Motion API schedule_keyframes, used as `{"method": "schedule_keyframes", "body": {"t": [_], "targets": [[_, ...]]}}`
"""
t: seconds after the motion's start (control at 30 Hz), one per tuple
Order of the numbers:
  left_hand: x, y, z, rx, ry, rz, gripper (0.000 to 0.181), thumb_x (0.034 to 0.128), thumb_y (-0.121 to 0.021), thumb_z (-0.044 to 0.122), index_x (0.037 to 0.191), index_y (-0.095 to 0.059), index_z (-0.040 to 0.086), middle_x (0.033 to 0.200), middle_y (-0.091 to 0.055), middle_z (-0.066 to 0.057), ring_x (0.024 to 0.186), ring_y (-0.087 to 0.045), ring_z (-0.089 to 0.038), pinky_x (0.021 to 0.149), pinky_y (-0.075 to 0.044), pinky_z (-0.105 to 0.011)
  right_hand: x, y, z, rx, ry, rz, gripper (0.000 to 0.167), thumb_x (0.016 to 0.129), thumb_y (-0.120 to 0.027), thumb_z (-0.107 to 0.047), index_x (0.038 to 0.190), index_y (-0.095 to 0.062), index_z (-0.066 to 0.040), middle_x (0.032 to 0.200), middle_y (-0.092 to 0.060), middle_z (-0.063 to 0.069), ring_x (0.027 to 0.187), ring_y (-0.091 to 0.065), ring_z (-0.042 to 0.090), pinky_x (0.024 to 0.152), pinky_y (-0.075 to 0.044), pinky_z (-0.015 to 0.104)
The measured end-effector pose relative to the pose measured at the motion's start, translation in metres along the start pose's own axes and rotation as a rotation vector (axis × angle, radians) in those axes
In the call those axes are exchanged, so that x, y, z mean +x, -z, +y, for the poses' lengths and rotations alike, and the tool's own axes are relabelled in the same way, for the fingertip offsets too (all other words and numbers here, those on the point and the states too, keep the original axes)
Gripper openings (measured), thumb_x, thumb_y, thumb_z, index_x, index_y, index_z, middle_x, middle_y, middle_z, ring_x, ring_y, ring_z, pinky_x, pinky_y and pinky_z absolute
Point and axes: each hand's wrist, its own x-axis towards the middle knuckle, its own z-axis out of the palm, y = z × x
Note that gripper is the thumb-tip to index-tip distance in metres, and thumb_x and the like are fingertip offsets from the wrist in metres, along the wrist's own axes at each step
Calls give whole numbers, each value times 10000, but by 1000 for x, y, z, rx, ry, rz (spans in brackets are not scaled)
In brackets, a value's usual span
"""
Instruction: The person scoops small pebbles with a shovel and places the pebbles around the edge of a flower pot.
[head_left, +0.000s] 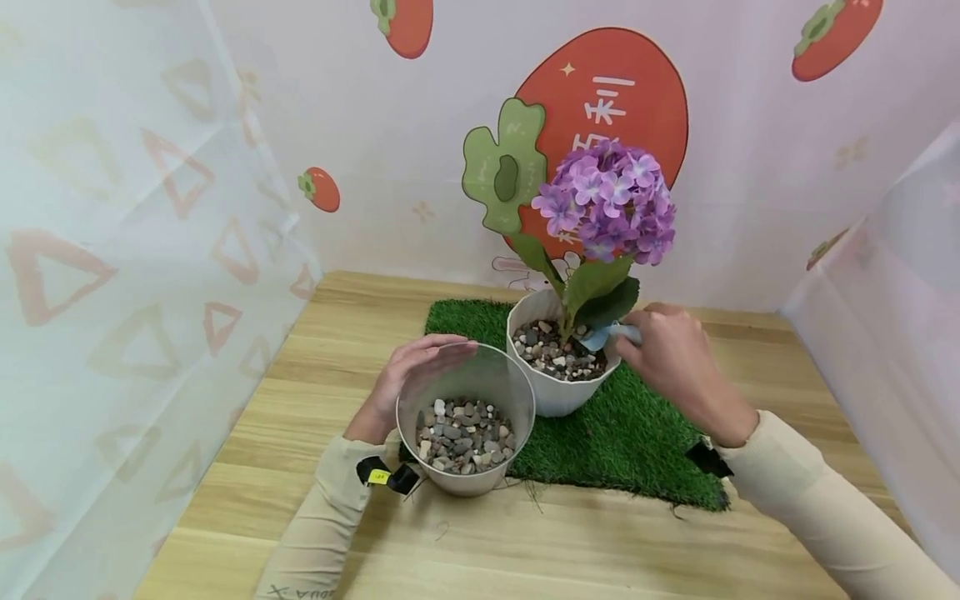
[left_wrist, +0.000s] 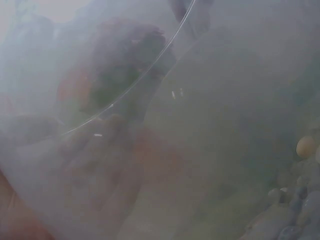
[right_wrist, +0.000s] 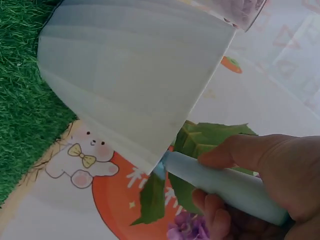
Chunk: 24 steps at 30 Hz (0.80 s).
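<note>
My right hand (head_left: pixel 671 358) grips the pale blue handle (right_wrist: pixel 225 187) of a small tool, whose blue head (head_left: pixel 596 337) is inside the white pot (head_left: pixel 558 400) among the pebbles. A purple flower (head_left: pixel 611 200) with green leaves stands upright in that pot. My left hand (head_left: pixel 408 379) rests against the outer left side of a translucent bucket (head_left: pixel 465 483), fingers extended near its rim. Pebbles (head_left: pixel 465 437) cover the bucket's bottom. The left wrist view looks through the bucket's hazy wall, with part of the hand (left_wrist: pixel 20 215) at the lower left.
A green grass mat (head_left: pixel 622 442) lies under the white pot on the wooden table (head_left: pixel 255 492). The bucket stands close to the pot's front left side. Printed sheets (head_left: pixel 405 108) hang behind and at both sides.
</note>
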Motion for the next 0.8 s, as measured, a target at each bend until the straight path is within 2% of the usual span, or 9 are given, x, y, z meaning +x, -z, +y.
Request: {"method": "schedule_keyframes", "body": {"t": [0.13, 0.23, 0.33, 0.6, 0.8], "targets": [[-1, 0, 2, 11, 18, 17, 437, 1128, -306, 104, 1442, -547, -82, 1442, -675, -160, 1393, -624, -264, 1269, -425, -407, 0, -1, 4, -28, 77, 51, 182, 858, -793, -62, 971, -783, 81, 819, -727, 216, 671, -660, 330, 573, -626, 472], [-2, 0, 3, 16, 36, 29, 437, 1130, -311, 110, 1444, -543, -85, 1448, -670, -166, 1398, -620, -268, 1274, -418, -415, -1, -1, 6, -38, 111, 68, 211, 854, -811, -57, 1006, -776, 85, 880, -732, 237, 778, -683, 394, 657, -644, 537], [-2, -1, 3, 15, 40, 29, 435, 1130, -316, 115, 1443, -547, -79, 1451, -667, -171, 1399, -619, -271, 1275, -417, -419, -2, -1, 7, -52, 125, 76, 218, 855, -814, -55, 1017, -774, 85, 904, -728, 236, 816, -676, 406, 686, -644, 552], [0, -2, 4, 4, 17, 6, 441, 1132, -310, 109, 1448, -520, -115, 1451, -664, -181, 1396, -621, -271, 1271, -423, -416, -5, 9, 3, -75, 136, 91, 179, 832, -816, -74, 923, -775, 74, 777, -690, 180, 667, -630, 320, 569, -618, 495], [0, -1, 3, 4, 8, 2, 439, 1129, -299, 90, 1440, -520, -125, 1441, -674, -168, 1391, -626, -263, 1266, -428, -406, -10, 28, 1, -41, 80, 36, 104, 832, -777, -60, 879, -776, 33, 754, -690, 135, 599, -594, 226, 518, -570, 442]]}}
